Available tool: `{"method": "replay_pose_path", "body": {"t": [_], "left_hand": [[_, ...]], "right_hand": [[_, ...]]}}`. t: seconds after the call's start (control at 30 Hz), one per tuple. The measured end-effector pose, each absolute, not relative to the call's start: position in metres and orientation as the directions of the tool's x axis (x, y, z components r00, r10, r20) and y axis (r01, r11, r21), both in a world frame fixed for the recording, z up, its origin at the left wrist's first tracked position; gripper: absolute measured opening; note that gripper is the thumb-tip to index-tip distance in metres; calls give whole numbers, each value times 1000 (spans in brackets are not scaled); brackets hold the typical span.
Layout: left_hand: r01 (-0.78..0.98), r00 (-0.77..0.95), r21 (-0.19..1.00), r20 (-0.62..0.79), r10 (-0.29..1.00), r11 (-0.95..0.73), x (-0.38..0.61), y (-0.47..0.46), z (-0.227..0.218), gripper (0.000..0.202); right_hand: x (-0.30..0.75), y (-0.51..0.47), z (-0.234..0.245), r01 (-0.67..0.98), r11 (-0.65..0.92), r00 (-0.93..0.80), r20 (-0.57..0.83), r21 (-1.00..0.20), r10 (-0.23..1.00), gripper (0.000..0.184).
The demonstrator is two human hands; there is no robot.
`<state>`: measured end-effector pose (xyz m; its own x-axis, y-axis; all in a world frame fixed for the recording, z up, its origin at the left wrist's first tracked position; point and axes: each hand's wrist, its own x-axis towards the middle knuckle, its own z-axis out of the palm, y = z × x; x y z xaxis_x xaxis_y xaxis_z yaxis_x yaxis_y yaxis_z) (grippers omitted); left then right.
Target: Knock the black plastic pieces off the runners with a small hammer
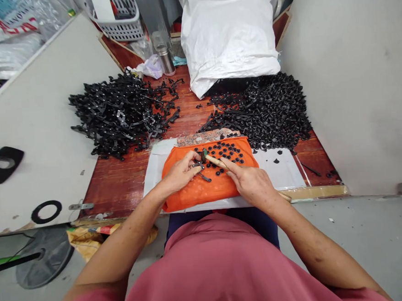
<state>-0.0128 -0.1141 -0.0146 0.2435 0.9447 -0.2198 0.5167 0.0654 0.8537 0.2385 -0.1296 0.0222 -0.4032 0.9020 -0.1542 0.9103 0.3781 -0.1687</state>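
Observation:
My right hand is wrapped round the pale wooden handle of a small hammer, whose handle end sticks out below my wrist. The dark head, with a bit of green on it, is close to my left fingertips. My left hand pinches a black plastic piece with small round ends, partly hidden by the fingers. Both hands are over an orange cloth. Several small round black caps lie scattered on the cloth, beside and beyond the hammer.
A heap of black branched plastic parts lies at left. At right, a heap of loose black pieces spreads below a white sack. A steel flask and white basket stand behind. Grey panels flank the wooden table.

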Motion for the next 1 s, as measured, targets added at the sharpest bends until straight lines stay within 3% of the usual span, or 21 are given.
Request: {"method": "replay_pose_path", "body": {"t": [0.13, 0.23, 0.33, 0.43, 0.5, 0.63, 0.8, 0.87, 1.0], "left_hand": [[598, 337, 799, -170, 926, -71, -14, -120, -6, 18], [619, 364, 768, -94, 927, -165, -14, -127, -1, 24], [654, 245, 748, -72, 967, -110, -20, -135, -2, 30], [699, 141, 715, -121, 983, -12, -30, -142, -8, 31], [745, 193, 664, -136, 972, -55, -36, -145, -10, 33], [867, 320, 438, -130, 939, -235, -40, -149, -12, 35], [944, 280, 199, -70, 957, -262, -32, -152, -18, 25], [949, 243, 210, -9, 970, -235, -28, -155, -20, 23], [908, 94, 398, 115, 989, -133, -18, -154, -19, 25]], "right_hand": [[247, -125, 27, 896, 366, -408, -139, -252, 903, 54], [259, -131, 28, 823, 318, -371, -23, -470, 928, 53], [273, -144, 24, 726, 282, -305, 74, -627, 949, 52], [282, -159, 17, 733, 272, -307, 54, -624, 950, 52], [286, -167, 12, 762, 269, -327, 8, -589, 945, 52], [288, -175, 4, 799, 237, -320, -56, -552, 946, 51], [292, -179, 3, 761, 207, -282, -28, -614, 959, 50], [294, -180, 4, 738, 207, -283, -16, -642, 959, 50], [297, -181, 5, 721, 201, -290, -24, -663, 957, 50]]}}
